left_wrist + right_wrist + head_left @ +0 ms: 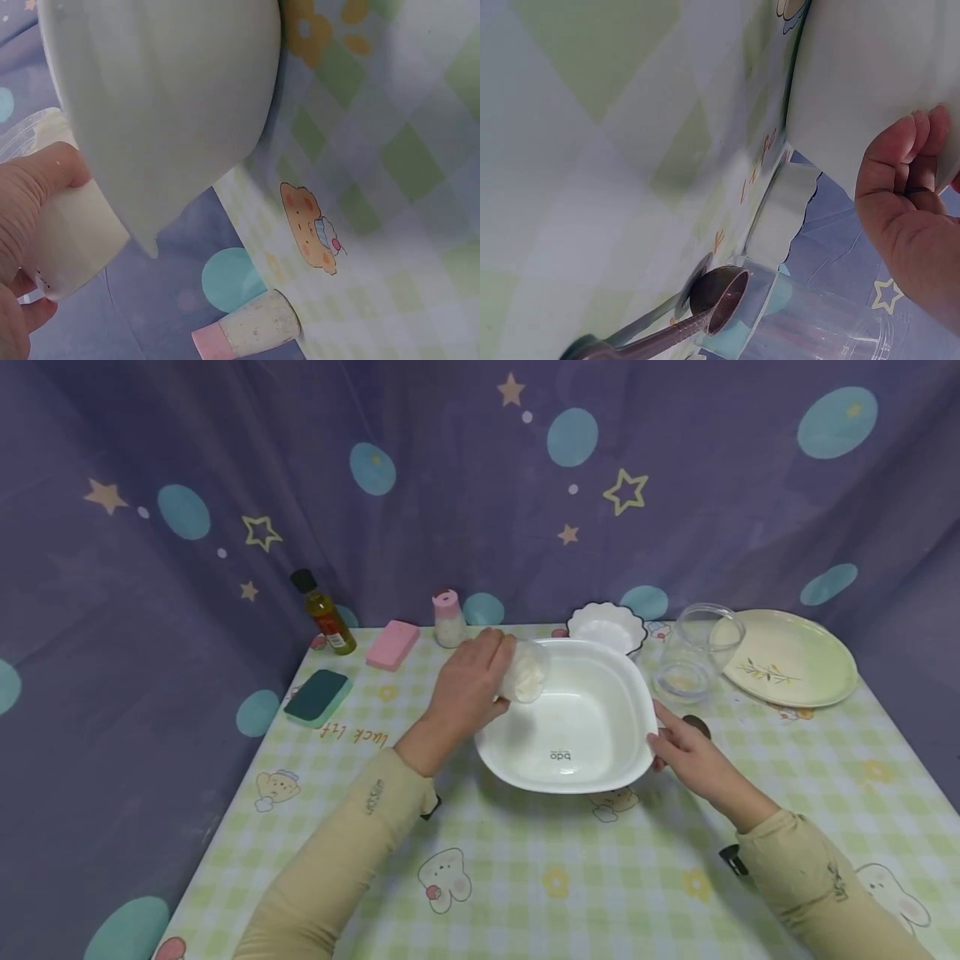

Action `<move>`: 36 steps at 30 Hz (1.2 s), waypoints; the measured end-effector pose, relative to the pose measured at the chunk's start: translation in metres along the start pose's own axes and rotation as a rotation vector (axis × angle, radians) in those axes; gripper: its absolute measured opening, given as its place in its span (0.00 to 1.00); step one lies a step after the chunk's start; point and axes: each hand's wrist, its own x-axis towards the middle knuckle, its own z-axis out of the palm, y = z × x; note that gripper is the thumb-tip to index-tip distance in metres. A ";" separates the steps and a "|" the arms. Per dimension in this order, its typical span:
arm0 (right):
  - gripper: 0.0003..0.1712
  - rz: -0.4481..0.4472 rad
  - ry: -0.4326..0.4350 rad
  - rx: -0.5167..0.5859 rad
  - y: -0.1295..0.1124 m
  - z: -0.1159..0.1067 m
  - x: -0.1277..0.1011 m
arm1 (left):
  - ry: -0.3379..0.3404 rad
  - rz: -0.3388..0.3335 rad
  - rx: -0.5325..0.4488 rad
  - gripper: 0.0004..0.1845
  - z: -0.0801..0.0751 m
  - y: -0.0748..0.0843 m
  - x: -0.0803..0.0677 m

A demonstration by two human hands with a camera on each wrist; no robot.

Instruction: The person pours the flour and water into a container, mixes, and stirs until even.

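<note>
A clear cup (528, 675) of white powder, which looks like flour, is tipped over the left rim of a white basin (573, 727). My left hand (468, 677) grips the cup from the left side. In the left wrist view, the thumb and fingers wrap round the cup (79, 232), beside the basin's outer wall (169, 97). With curled fingers my right hand (688, 750) holds the basin's right edge; the right wrist view shows this hand (907, 195) against the wall. The basin's inside looks bare white, with small dark lettering on its bottom.
Behind the basin stand a shaker with a pink top (448, 620) and a scalloped white dish (606, 625). A clear container (686, 652) and oval plate (795, 660) lie right; a brown scoop (724, 296) is near the right hand. Left are an oil bottle (328, 618), pink sponge (393, 645) and green sponge (318, 697).
</note>
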 end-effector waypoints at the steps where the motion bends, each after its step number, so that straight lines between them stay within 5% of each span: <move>1: 0.36 -0.002 -0.001 0.002 0.000 0.000 0.000 | 0.004 0.004 0.004 0.48 0.001 0.000 0.000; 28: 0.37 0.029 0.000 0.019 -0.002 0.001 0.000 | -0.080 0.114 0.233 0.48 0.014 0.008 0.003; 36: 0.36 0.027 0.002 0.012 -0.002 0.001 -0.001 | -0.107 0.080 0.198 0.49 0.012 0.009 0.004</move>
